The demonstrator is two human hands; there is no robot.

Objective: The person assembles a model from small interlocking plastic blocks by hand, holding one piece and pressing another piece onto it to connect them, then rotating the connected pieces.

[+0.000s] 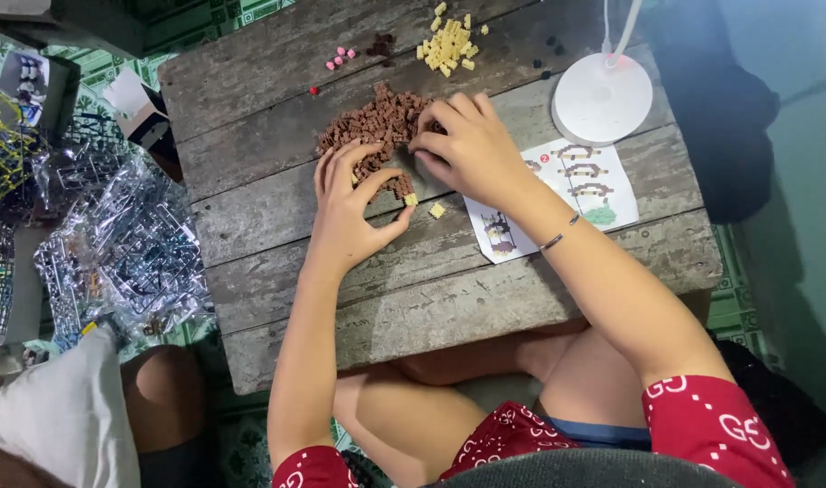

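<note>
Head view:
- We see a grey plank table (449, 289) with both of our bare hands over its middle.
- Left hand (350, 212): palm down, fingers curled, thumb and forefinger pinched on a small brown block piece (400, 186) at the near edge of the brown pile (377, 122). Grip closed on that piece.
- Right hand (467, 149): fingers bent down into the right side of the brown pile, fingertips touching bricks. We cannot tell if it pinches any brick; the tips are hidden.
- Thin bracelet (557, 237) on the right wrist.
- Two loose yellow bricks (437, 210) lie just beside the left thumb, on the near side of the held piece.
- Yellow pile (447, 43) at the far edge, well apart from the hands.
- A few pink bricks (340, 58) left of it, a dark brick cluster (382, 43) between pink and yellow, one red brick (314, 90) nearer the left edge.
- Instruction sheet (593, 185) lies toward the right edge, partly under the right forearm.
- White round lamp base (602, 98) at the far right corner, touching the sheet's far edge.
- Off the table, left: heap of clear plastic bags (115, 253) on the floor, a white cushion (60, 416) nearer us.
- Our bare knees and red patterned shorts (720, 425) at the near edge.
</note>
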